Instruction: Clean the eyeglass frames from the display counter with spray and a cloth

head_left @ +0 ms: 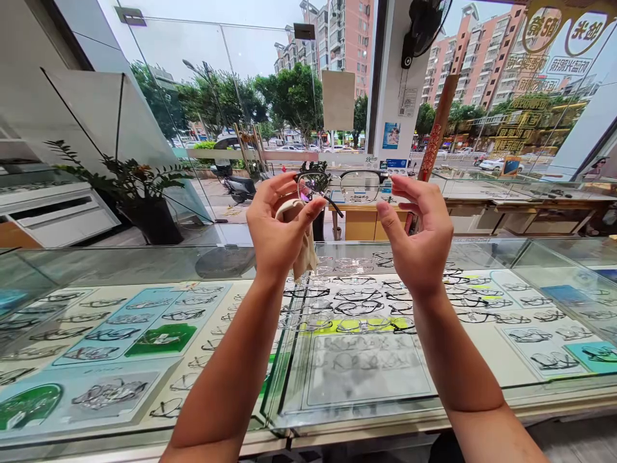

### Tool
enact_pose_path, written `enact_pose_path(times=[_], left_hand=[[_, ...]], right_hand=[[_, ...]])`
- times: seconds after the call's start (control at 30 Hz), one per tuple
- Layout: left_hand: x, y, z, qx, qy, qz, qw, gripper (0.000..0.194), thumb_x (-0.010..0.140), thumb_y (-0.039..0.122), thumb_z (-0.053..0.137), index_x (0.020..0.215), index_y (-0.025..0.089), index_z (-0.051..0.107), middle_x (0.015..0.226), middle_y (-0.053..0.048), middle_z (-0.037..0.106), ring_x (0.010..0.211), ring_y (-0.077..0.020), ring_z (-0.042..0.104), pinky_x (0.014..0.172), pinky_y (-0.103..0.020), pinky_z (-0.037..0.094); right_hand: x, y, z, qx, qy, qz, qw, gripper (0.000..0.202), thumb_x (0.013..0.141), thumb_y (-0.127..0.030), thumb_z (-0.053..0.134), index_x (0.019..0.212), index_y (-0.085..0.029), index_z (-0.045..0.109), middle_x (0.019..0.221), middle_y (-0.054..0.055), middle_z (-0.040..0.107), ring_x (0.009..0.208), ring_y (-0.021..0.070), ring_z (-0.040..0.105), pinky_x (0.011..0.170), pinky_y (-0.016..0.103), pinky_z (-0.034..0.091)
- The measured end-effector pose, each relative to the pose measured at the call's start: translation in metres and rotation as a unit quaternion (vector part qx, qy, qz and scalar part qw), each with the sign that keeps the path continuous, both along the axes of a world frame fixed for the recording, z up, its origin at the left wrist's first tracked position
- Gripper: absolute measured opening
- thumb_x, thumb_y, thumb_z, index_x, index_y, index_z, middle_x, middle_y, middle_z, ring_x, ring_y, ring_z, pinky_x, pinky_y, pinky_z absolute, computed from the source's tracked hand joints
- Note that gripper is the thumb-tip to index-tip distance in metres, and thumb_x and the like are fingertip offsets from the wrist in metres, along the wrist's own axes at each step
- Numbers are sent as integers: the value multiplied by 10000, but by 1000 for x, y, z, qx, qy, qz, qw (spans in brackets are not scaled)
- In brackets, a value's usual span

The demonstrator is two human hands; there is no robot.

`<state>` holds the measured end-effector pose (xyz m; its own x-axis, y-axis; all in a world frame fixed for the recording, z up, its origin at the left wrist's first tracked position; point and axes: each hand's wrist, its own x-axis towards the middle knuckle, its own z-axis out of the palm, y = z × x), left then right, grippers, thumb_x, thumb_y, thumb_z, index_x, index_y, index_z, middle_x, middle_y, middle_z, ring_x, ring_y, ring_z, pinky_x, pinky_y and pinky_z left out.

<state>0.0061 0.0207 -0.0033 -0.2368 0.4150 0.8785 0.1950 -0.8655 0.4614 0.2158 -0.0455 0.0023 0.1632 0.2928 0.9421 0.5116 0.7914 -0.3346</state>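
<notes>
A pair of glasses [360,187] with dark upper rims and clear lenses is held up in front of the window. My left hand [282,222] pinches its left end and also holds a beige cloth [304,257] that hangs below the palm. One dark temple points down to the right beside the left thumb. At the other end, my right hand [418,225] has its fingertips at the dark corner of the frame, with the thumb apart below them.
Below the hands stands a glass display counter [366,392] with rows of eyeglasses. Behind it are a potted plant [149,206] at the left, a glass front, and another counter [530,190] at the right.
</notes>
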Motion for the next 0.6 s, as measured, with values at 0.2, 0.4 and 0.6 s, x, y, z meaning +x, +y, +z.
enact_pose_path(times=[0.2,0.4,0.6], left_hand=[[5,2,-4,101,-18,28,994,674,702,543,980,1266,298,704,1266,-68,702,1147,-267,718,1051,-417,620],[6,-2,-6,166,-3,64,984,684,709,442,998,1315,315,707,1267,-69,695,1152,-282,697,1085,-458,595],[2,-6,-9,186,46,121,974,747,699,477,997,1354,307,680,1257,-67,687,1204,-319,669,1085,-485,565]], right_hand=[[2,5,0,-13,50,42,998,262,1025,-393,664,1262,-302,729,1276,74,737,1174,261,715,950,456,608],[8,13,0,-36,98,102,989,231,1007,-451,700,1153,-283,760,1153,49,777,1085,227,746,977,422,606],[12,19,2,-56,154,126,978,238,963,-493,755,1021,-262,761,1001,25,773,941,188,743,886,364,612]])
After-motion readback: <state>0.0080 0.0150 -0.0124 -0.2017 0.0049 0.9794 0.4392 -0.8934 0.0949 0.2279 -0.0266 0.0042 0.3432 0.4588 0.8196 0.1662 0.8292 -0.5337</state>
